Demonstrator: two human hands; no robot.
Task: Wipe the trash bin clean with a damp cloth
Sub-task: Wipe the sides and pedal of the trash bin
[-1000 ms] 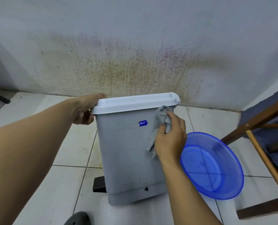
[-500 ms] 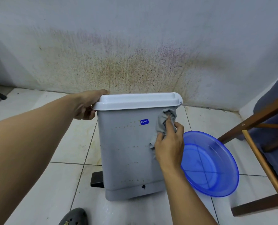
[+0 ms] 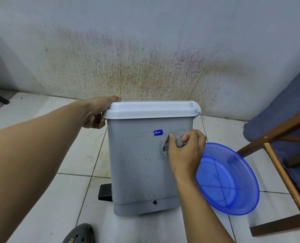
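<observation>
— Head view: what do we see of the bin?
— We see the grey trash bin [image 3: 138, 165] upright on the tiled floor [image 3: 61, 199] by the stained wall, long axis vertical, our left hand [image 3: 96, 113] clasping its white lid's [image 3: 151, 109] edge.
— And our right?
— Our right hand [image 3: 186, 151] grips the bunched grey cloth [image 3: 172, 141] against the bin's front, beside a blue sticker [image 3: 158, 132] reading "Paid".
</observation>
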